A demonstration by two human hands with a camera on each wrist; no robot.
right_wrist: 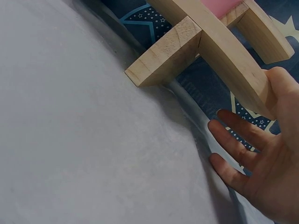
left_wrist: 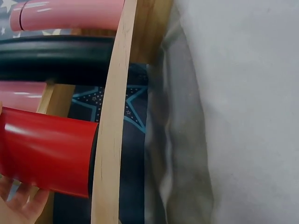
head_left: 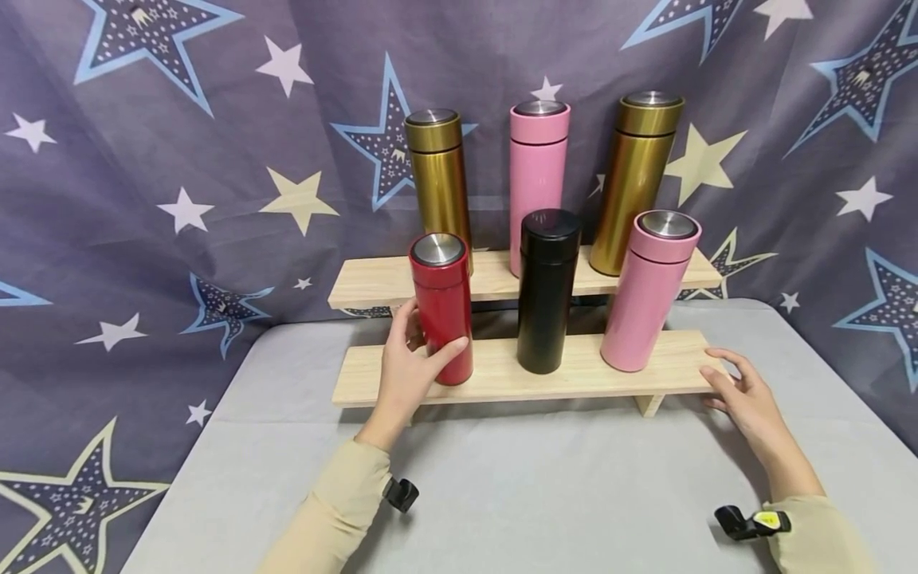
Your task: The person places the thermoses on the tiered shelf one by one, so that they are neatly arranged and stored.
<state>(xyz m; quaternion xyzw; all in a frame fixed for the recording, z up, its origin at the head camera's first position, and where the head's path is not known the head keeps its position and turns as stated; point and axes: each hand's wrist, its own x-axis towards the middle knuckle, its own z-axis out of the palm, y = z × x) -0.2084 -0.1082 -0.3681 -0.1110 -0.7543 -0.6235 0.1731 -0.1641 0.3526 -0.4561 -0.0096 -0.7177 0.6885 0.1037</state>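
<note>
My left hand (head_left: pixel 405 371) holds a red thermos bottle (head_left: pixel 442 319) with a steel-topped lid, its fingers and thumb around the lower body. The bottle stands upright at the left part of the front wooden shelf (head_left: pixel 495 381). In the left wrist view, the base of the red bottle (left_wrist: pixel 51 154) meets the shelf board (left_wrist: pixel 112 121), and fingertips (left_wrist: pixel 35 203) show beneath it. At the shelf's right end is my right hand (head_left: pixel 749 406), fingers loosely bent and gripping nothing. Seen from the right wrist, this hand (right_wrist: pixel 266 172) touches the board's end near the thumb, its other fingers spread below.
On the front shelf stand a black bottle (head_left: pixel 547 295) and a pink bottle (head_left: pixel 649 295). The raised back shelf (head_left: pixel 366 281) bears a gold bottle (head_left: pixel 441 187), a pink one (head_left: pixel 538 183) and another gold one (head_left: pixel 638 187). Star-patterned cloth (head_left: pixel 237 199) hangs behind the grey tabletop (head_left: pixel 574 486).
</note>
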